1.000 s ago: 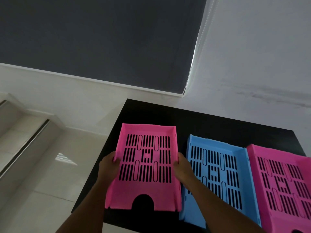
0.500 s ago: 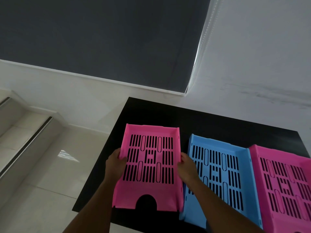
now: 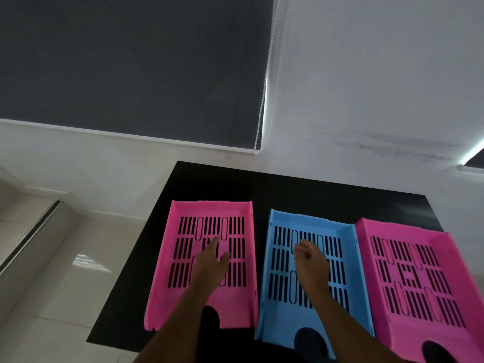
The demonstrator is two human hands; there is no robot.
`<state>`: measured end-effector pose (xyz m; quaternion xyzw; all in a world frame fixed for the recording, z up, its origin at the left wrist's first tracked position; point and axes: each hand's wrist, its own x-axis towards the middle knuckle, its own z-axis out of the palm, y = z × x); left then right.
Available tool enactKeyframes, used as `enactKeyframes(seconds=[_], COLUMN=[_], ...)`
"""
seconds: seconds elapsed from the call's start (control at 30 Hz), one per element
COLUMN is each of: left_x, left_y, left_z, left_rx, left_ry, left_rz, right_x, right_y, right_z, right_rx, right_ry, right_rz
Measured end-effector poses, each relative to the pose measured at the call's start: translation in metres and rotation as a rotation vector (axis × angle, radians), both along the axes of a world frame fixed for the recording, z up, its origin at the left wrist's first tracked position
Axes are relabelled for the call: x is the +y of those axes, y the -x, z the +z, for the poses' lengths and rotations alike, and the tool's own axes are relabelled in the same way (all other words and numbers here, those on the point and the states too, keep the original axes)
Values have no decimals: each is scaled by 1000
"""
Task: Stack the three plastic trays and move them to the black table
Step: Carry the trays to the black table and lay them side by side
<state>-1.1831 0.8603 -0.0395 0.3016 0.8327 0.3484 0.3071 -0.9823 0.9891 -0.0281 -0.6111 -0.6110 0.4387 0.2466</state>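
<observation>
The left pink tray (image 3: 209, 260), held by both hands at its side walls a moment ago, now lies flat on the black tabletop (image 3: 327, 195), and both hands have let go of it. The left hand (image 3: 212, 265) hovers with a wide, empty grip over this tray's slotted floor, while the right hand (image 3: 311, 265) has moved across and hangs, equally loose and empty, over the blue tray (image 3: 311, 276) just beside it. A second pink tray (image 3: 419, 286) sits against the blue one's right wall. So all three trays lie side by side on the dark surface, none nested in another; the stacking looks not yet begun, and the blue tray seems the likely next pick. No brand, label or writing can be read on any tray.
</observation>
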Motion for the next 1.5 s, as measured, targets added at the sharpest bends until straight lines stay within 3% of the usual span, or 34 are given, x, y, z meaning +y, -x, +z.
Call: enactKeyframes(seconds=[0.17, 0.3, 0.43, 0.63, 1.0, 1.5], left_x=[24, 38, 42, 46, 49, 59], left_y=[-55, -81, -94, -108, -126, -132], left_z=[-5, -9, -13, -17, -17, -13], left_rx=[-142, -242, -166, -43, 77, 60], left_ry=[-1, -9, -9, 14, 20, -16], left_rz=[-159, -162, -149, -167, -130, -62], right_x=[9, 22, 26, 20, 24, 36], right_y=[-61, -107, -140, -166, -185, -196], right_z=[-6, -11, -18, -30, -31, -37], right_rx=[-130, -395, -579, -306, -297, -312], right_ry=[-83, -238, -83, 88, 15, 23], right_rz=[-115, -192, -190, -72, -56, -21])
